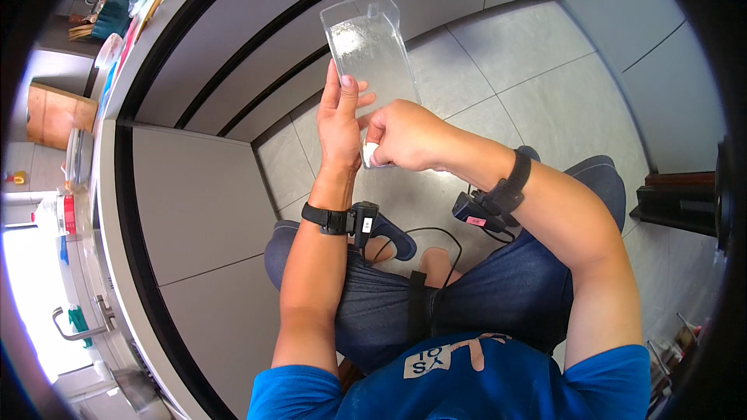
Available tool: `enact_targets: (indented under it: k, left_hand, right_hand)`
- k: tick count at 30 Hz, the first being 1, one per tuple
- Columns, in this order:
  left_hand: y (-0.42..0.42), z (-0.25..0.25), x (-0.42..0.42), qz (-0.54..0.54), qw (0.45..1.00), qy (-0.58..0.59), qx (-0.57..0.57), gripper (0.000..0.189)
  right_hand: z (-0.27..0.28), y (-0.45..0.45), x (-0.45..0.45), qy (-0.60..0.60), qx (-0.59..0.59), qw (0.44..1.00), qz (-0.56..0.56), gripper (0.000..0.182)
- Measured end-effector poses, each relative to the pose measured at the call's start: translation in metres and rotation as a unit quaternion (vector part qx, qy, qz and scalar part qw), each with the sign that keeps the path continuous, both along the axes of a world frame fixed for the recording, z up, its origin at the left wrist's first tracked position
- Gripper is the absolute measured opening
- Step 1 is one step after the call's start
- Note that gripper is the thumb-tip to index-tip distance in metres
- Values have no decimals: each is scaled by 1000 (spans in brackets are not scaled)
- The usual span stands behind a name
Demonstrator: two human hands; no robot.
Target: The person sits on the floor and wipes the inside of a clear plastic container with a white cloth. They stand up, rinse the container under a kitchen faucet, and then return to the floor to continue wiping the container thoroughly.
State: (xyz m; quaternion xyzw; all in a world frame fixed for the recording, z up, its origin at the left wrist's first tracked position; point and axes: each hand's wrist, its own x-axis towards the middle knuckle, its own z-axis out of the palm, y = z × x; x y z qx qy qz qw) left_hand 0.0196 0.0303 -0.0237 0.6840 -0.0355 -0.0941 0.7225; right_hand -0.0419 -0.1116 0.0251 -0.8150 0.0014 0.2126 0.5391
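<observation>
A long, clear plastic tray or bin is held out before me, tilted, with light glinting on its surface. My left hand grips its left edge, thumb on the near side and other fingers showing behind the clear wall. At the tray's near end, my right hand pinches a small white piece, perhaps a wipe or sponge, against the plastic. The exact kind of white piece cannot be told. A strapped device sits on each forearm.
Grey drawers and cabinets stand on the left under a counter carrying a wooden board, stacked plates and a faucet. Cabinet doors rise at upper right. A thin black cable hangs between my legs over the tiled floor.
</observation>
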Motion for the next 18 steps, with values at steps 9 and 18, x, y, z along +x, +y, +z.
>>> enact_targets:
  k: [9,18]
  left_hand:
    - [-13,5,-9,-25,999,1,-26,69]
    - [-10,0,-9,-37,998,30,-40,68]
  right_hand:
    - [-11,0,3,-55,-92,994,5,15]
    - [-15,2,7,-67,-80,994,-43,15]
